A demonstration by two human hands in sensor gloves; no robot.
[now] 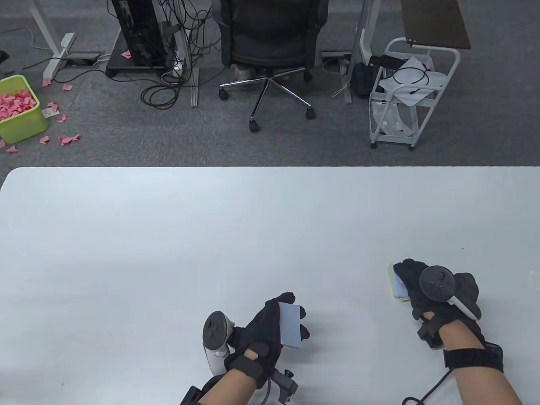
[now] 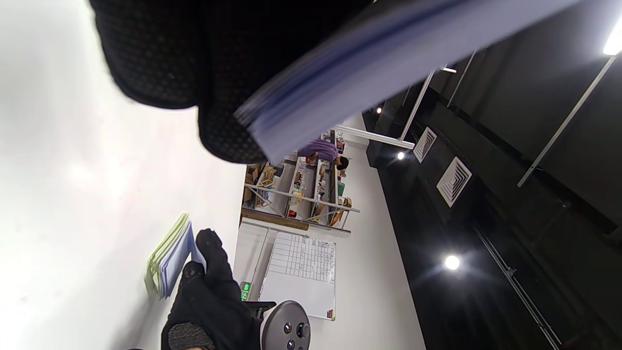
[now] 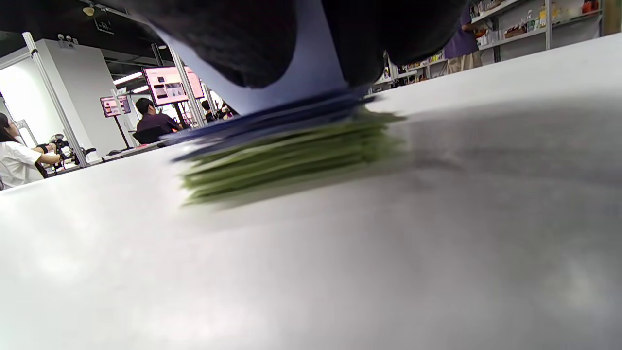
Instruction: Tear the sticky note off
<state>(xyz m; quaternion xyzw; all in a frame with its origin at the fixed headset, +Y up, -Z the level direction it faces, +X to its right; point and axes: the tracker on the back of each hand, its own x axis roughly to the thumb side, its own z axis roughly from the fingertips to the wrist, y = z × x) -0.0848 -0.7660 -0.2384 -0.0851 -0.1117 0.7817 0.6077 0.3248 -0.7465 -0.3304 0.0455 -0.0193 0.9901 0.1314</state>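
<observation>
My left hand (image 1: 274, 327) grips a pale blue sticky-note pad (image 1: 290, 325) a little above the white table (image 1: 211, 236), near its front edge. The pad fills the top of the left wrist view (image 2: 369, 63), held between my gloved fingers (image 2: 160, 53). My right hand (image 1: 415, 284) rests on a loose pile of torn-off notes (image 1: 395, 282), blue sheets over green ones, lying on the table at the right. In the right wrist view my fingers (image 3: 243, 43) press a blue note onto that pile (image 3: 291, 146). The pile also shows in the left wrist view (image 2: 170, 262).
A lime-green bin (image 1: 19, 109) full of crumpled pink notes stands on the floor at far left, with pink scraps around it. An office chair (image 1: 270, 50) and a white wire cart (image 1: 405, 93) stand beyond the table's far edge.
</observation>
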